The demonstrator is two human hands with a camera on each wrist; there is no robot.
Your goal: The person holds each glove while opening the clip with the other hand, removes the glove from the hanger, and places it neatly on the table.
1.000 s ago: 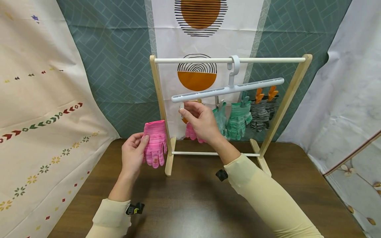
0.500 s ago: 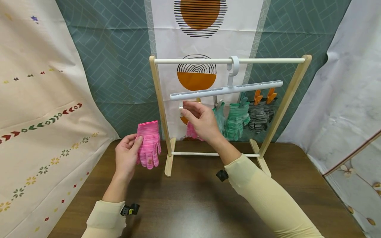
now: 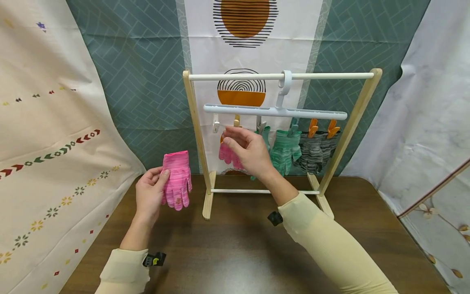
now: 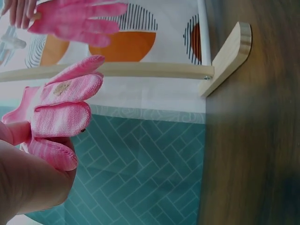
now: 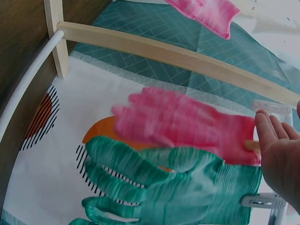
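While left grip [image 3: 148, 192] pinches pink glove [image 3: 177, 179], right grip [image 3: 250, 153] relaxed, near white clip [image 3: 216, 123]

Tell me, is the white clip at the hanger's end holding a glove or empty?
Empty: the white clip hangs below the hanger with no glove in it; the left hand holds a pink glove.

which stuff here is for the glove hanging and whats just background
For the job: pink glove in the left hand; empty white clip; hanger; rack; hung pink glove; hung green gloves; hung grey gloves.

Just around: cream patterned cloth; teal backdrop; brown table.
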